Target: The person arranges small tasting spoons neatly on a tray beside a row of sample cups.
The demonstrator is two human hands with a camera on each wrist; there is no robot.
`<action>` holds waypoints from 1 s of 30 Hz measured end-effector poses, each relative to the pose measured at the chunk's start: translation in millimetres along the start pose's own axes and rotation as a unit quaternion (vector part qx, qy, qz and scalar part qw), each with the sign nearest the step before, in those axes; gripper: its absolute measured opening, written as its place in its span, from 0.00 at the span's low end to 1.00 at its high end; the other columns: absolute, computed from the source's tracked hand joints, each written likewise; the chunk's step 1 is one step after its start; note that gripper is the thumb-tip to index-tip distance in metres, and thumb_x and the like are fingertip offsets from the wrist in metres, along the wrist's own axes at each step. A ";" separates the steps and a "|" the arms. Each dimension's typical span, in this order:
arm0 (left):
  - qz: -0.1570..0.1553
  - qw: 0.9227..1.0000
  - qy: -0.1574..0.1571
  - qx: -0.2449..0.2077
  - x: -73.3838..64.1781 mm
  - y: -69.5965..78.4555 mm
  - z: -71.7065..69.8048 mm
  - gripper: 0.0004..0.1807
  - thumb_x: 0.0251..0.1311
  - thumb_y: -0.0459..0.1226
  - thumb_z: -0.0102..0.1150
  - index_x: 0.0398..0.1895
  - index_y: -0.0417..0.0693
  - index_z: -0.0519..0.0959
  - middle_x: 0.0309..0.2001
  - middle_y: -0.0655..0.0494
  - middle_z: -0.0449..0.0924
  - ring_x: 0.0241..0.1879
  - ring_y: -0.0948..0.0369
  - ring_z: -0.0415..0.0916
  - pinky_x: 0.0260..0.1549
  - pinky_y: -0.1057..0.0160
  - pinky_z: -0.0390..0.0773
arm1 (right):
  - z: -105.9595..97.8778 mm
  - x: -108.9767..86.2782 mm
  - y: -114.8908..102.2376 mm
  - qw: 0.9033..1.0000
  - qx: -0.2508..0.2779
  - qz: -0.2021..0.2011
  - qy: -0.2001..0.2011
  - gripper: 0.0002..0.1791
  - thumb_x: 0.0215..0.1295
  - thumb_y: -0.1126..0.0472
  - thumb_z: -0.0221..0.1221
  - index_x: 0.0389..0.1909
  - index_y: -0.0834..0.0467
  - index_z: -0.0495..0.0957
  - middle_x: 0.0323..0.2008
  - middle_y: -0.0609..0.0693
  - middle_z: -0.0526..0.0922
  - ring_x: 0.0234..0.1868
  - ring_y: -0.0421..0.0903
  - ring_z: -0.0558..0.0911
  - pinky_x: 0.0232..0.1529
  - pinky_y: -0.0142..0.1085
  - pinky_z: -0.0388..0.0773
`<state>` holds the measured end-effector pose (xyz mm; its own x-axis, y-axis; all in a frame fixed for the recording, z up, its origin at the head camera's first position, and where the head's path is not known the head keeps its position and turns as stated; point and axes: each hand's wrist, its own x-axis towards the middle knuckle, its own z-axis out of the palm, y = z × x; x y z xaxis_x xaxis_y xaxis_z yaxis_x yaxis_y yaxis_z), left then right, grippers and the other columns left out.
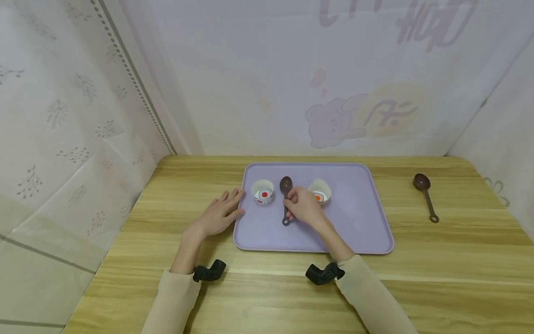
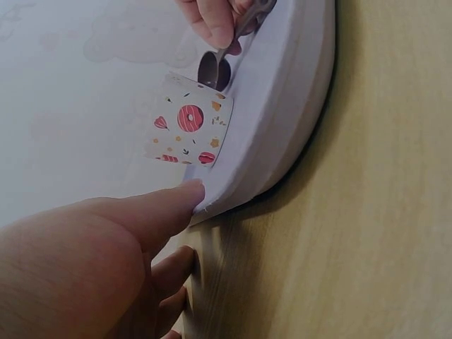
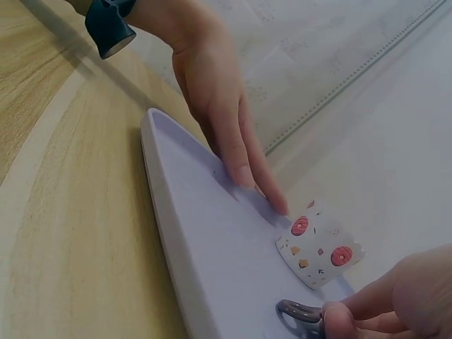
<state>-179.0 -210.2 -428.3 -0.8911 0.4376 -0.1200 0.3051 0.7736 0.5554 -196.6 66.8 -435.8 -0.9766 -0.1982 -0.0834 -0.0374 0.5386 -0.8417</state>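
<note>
Between two paper cups on the lilac tray [image 1: 350, 232] lies a brown measuring spoon [image 1: 286, 184], bowl toward the back. My right hand [image 1: 306, 206] pinches its handle between thumb and fingers. The left cup [image 1: 263, 199], printed with doughnuts [image 2: 190, 118], holds a small white piece with a red mark. Partly behind my right hand stands the other cup [image 1: 325, 186], with an orange mark inside. My left hand [image 1: 214, 215] lies with fingers extended at the tray's left edge, its thumb at the rim in the left wrist view.
A second brown spoon [image 1: 425, 197] lies on the wooden table [image 1: 459, 260] to the right of the tray. Pale printed cloth [image 1: 250, 93] hangs behind and on both sides. Each wrist wears a black camera mount [image 1: 210, 270].
</note>
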 end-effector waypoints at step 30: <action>0.018 1.000 0.005 -0.012 0.0 -1.1 0.3 0.34 0.78 0.47 0.45 0.80 0.42 0.54 0.78 0.36 0.46 0.77 0.35 0.37 0.71 0.32 0.38 | 6.4 -1.4 1.8 0.999 0.036 0.011 0.014 0.08 0.72 0.64 0.60 0.37 0.67 0.77 0.17 0.52 0.81 0.13 0.40 0.79 0.19 0.34 0.81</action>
<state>-179.3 -210.9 -429.1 -0.8831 0.4600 -0.0921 0.3284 0.7463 0.5789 -194.0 62.8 -440.6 -0.9825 -0.1639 -0.0881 -0.0018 0.4817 -0.8763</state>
